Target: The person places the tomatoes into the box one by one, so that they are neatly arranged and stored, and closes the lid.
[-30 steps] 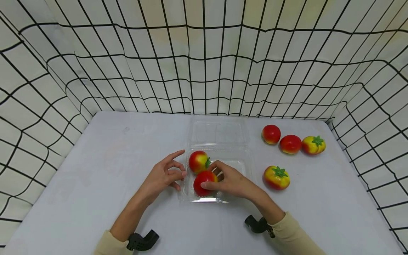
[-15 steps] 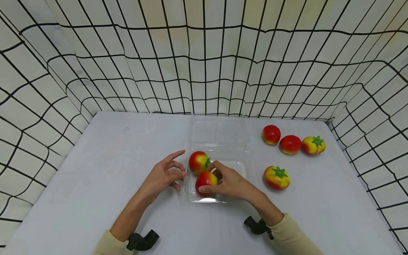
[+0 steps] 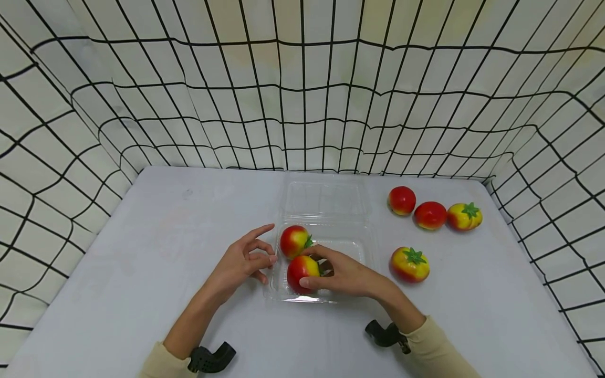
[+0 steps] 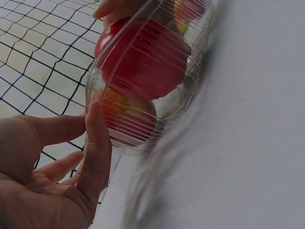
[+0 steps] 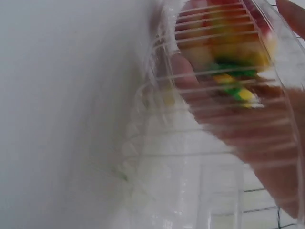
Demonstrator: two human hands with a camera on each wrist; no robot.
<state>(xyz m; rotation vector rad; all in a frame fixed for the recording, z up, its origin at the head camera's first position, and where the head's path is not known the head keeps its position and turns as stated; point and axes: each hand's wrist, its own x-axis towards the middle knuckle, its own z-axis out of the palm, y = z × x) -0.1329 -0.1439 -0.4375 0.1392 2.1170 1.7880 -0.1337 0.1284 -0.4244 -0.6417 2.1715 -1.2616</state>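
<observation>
In the head view, a hinged clear plastic container (image 3: 352, 247) lies with its lid folded back. My right hand (image 3: 347, 273) holds a red-and-yellow tomato (image 3: 299, 275) in the container's front left part, thumb on the near side and fingers on the far side. Its green stem end faces the palm in the right wrist view. Just behind it, a second tomato (image 3: 292, 242) sits inside. My left hand (image 3: 246, 260) is at the left wall; in the left wrist view its thumb and a finger pinch the container's rim (image 4: 102, 90).
Right of the container, one tomato (image 3: 410, 265) lies by itself on the white table (image 3: 179, 226). Farther back stand a red tomato (image 3: 402, 200), another red one (image 3: 430, 215) and a yellow-red one (image 3: 465, 216). Black netting (image 3: 302, 105) surrounds the back and sides.
The tomato in my right hand has turned, so more of its yellow side shows, and it has shifted slightly within the container. My left hand has stayed in place.
</observation>
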